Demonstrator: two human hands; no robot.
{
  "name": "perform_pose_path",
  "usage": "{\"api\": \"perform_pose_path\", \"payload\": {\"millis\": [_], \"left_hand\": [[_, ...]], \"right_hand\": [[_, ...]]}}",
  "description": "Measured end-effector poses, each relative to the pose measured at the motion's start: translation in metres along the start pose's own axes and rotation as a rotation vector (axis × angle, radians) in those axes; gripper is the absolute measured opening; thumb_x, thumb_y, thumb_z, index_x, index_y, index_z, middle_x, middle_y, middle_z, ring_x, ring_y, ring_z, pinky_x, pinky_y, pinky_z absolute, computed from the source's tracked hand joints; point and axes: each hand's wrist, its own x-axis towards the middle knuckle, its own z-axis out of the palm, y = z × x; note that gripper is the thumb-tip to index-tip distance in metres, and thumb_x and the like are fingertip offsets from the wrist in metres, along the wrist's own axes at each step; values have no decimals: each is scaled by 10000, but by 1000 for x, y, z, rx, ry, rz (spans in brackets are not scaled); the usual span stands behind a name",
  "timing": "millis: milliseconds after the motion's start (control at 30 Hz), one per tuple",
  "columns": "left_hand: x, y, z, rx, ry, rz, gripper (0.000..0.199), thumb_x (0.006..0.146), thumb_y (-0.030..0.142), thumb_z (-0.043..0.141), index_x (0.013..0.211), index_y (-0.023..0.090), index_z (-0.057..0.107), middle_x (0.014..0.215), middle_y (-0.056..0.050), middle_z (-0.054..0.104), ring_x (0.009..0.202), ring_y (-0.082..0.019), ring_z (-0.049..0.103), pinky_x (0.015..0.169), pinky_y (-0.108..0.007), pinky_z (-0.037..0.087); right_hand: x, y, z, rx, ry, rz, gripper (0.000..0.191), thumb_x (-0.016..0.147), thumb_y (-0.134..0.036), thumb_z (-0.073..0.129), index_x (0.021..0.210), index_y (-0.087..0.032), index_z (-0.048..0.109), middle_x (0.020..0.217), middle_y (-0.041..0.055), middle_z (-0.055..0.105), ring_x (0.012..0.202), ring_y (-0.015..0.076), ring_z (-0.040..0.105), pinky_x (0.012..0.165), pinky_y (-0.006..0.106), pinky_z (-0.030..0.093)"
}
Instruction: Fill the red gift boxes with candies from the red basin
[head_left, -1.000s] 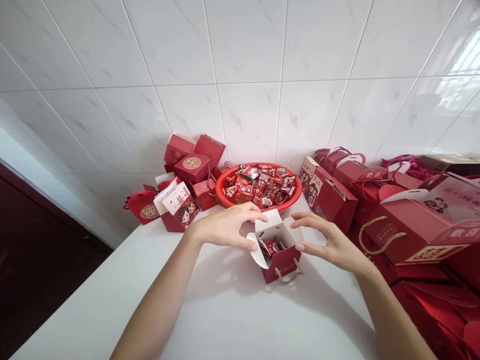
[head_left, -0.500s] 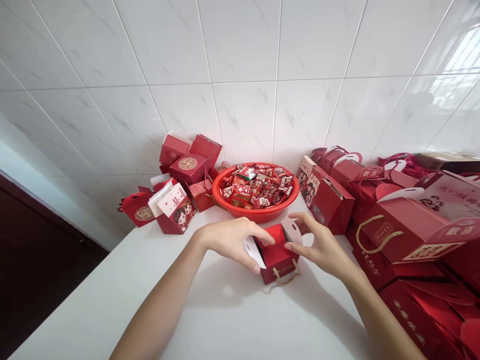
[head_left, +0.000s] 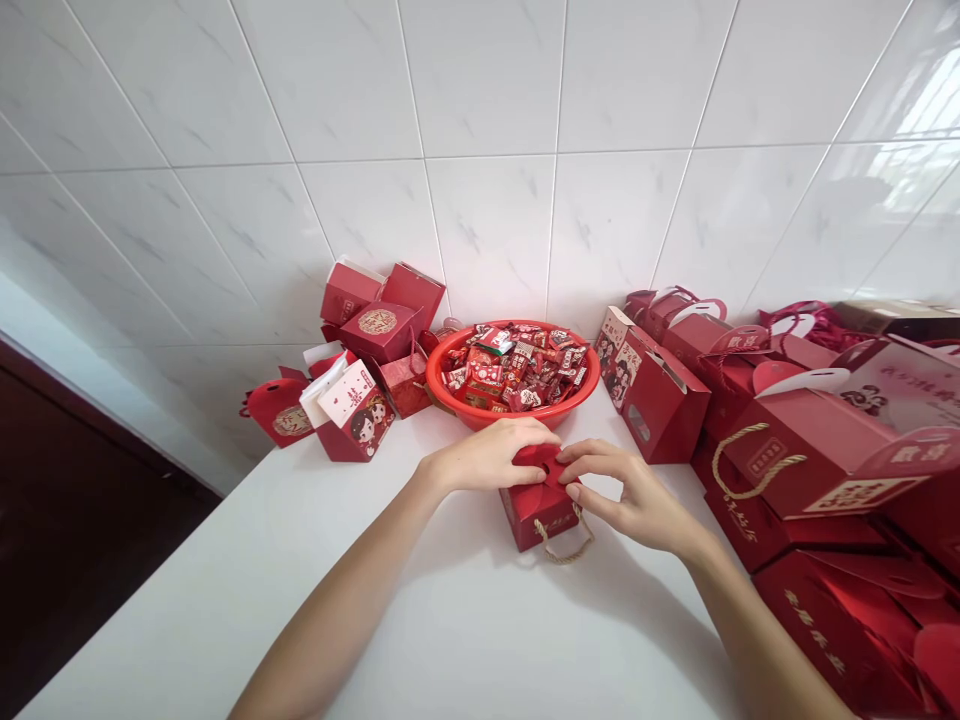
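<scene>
A small red gift box [head_left: 534,518] with a twisted gold cord handle [head_left: 571,556] stands upright on the white table. Its top flaps are folded inward over the opening. My left hand [head_left: 491,455] lies over the left and back of the box, with thumb and fingers curled on the top flap. From the right, my right hand [head_left: 634,492] holds the top and right edge with bent fingers and thumb. My fingers partly cover the flaps. Just behind is a red plastic basin [head_left: 517,415] heaped with wrapped candies [head_left: 517,365].
Several red boxes [head_left: 379,335] are piled at the back left, near a box with cartoon figures [head_left: 352,415]. A large stack of red gift boxes [head_left: 795,450] lines the right side. The tiled wall [head_left: 487,230] rises behind the white table [head_left: 442,640].
The box's side flaps, raised with white insides showing, are now folded down over the top. Both hands have come closer together above the box, which sits slightly farther left and back.
</scene>
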Motion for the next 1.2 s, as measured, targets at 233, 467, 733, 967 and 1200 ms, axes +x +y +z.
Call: {"api": "perform_pose_path", "payload": {"millis": [233,467,733,967,1200], "left_hand": [[-5,-4,-4,28,-74,-172,252,877,368,623,1049,205,709,1090,-69,707,1000,-240,657,844,-305,482],[-5,-3,-1,-25,-108,-88,112,850,250,600,933,208,663,1253,-76,665,1289,-279,546,964,-303,456],[-7,-3,-7,-3,-170,-154,179,837,341,627,955,215,675,1050,-29,687,966,-202,629,827,-262,464],[-19,7,-16,-7,-222,-399,282,834,496,597,868,216,606,801,4,626,578,-146,584,520,-244,404],[-27,16,-22,85,-133,-418,262,796,445,637,718,203,576,719,15,592,619,-138,504,520,-247,312]], "right_hand": [[-1,5,-8,-17,74,111,318,869,-447,677,668,-207,621,666,5,637,644,159,564,618,270,456],[-5,6,-11,153,-290,220,336,820,-444,727,634,-187,616,628,-14,665,585,127,561,549,224,425],[-7,-3,-26,354,-630,208,278,850,-384,700,1030,-191,787,1008,66,769,932,199,699,909,342,517],[-8,5,-26,751,-362,242,192,763,-283,823,914,-181,765,755,23,743,685,125,676,681,239,510],[-5,5,-25,1010,-217,-39,342,769,-334,826,1090,-249,742,1053,65,753,961,213,711,925,404,533]]}}
